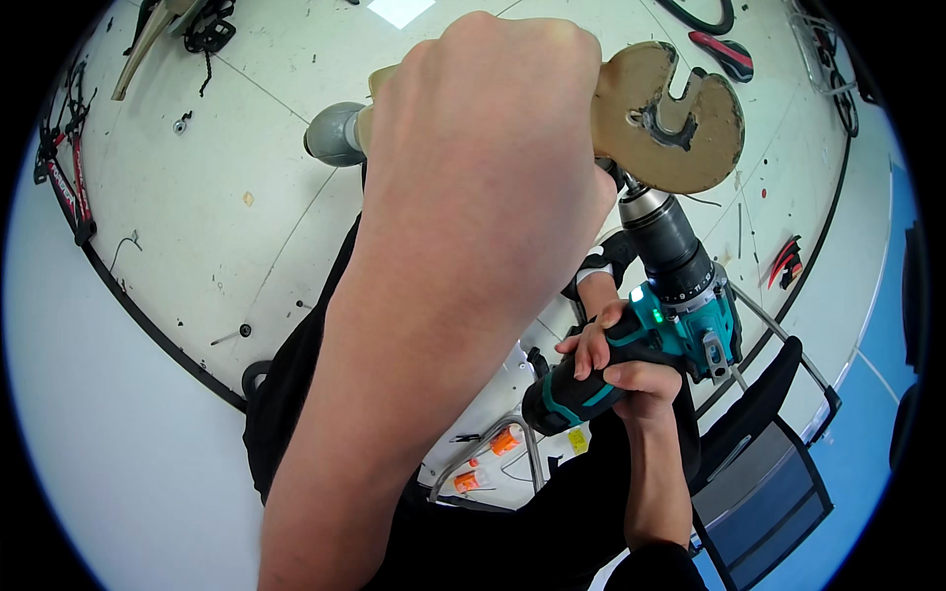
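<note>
My left hand stretches across the middle of the view, closed in a fist around a tan slotted part. To the right of the fist, this part ends in a flat rounded plate with an open slot and dark worn patches. A grey rounded end sticks out on the other side. The fist hides its middle. Below the plate, my right hand is wrapped around the handle of a teal and black cordless drill. The drill's chuck points up to the plate's lower edge, its tip partly hidden there. A small light on the drill glows.
A black and red bike saddle and red pieces lie on the right. At left are a black and red bike frame and a black pedal. Orange and white bottles and a mesh chair appear lower down.
</note>
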A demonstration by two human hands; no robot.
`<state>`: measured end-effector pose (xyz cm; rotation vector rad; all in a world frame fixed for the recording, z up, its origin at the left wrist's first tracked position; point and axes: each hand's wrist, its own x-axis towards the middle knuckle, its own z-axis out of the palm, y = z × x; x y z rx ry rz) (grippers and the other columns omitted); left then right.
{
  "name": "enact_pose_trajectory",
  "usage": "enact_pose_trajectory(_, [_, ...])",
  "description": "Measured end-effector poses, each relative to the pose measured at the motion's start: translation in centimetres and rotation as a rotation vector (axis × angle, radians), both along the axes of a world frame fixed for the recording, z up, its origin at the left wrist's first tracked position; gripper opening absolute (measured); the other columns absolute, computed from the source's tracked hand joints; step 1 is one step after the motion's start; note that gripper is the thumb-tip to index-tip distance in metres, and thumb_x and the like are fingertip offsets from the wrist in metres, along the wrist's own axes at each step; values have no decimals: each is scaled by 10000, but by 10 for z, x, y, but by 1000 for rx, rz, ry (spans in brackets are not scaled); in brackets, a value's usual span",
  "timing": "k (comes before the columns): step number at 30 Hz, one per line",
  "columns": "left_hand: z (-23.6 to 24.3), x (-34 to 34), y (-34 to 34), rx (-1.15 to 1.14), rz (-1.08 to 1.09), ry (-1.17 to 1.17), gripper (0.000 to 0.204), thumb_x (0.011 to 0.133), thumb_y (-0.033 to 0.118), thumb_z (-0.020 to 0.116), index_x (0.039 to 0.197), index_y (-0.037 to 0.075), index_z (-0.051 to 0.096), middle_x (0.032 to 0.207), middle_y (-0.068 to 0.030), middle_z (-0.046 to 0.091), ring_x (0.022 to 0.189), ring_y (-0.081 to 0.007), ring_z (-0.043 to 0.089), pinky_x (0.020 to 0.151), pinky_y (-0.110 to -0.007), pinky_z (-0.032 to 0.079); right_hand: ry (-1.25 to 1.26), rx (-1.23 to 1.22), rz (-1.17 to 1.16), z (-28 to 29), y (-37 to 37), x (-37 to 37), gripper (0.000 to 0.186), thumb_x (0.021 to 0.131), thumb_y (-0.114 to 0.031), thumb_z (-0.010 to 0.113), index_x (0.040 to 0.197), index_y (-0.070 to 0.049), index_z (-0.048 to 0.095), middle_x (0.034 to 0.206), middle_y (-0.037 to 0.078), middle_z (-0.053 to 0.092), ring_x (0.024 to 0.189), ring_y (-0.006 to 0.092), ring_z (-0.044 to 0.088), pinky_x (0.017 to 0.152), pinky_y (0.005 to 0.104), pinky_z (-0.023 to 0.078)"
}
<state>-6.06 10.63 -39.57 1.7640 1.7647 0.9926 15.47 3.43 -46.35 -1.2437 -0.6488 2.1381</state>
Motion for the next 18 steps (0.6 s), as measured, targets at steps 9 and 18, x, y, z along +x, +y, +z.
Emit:
enact_pose_trajectory(9, [-17,-6,-9,84,90,67,194,562,-63,502,748,-44,553,629,-210,527,598,-391,509,540,-384,419,-191,53,50,19,-1,-2,478,542,-19,564,1015,-11,489,694,58,544,702,227,597,837,397,459])
enact_pose_trajectory(18, [-32,36,-5,-26,23,88,208,569,-72,506,767,-39,558,647,-208,545,627,-388,531,566,-391,433,-232,37,-6,-2,4,28,497,524,-15,555,1018,-2,495,680,71,516,663,243,569,736,364,467])
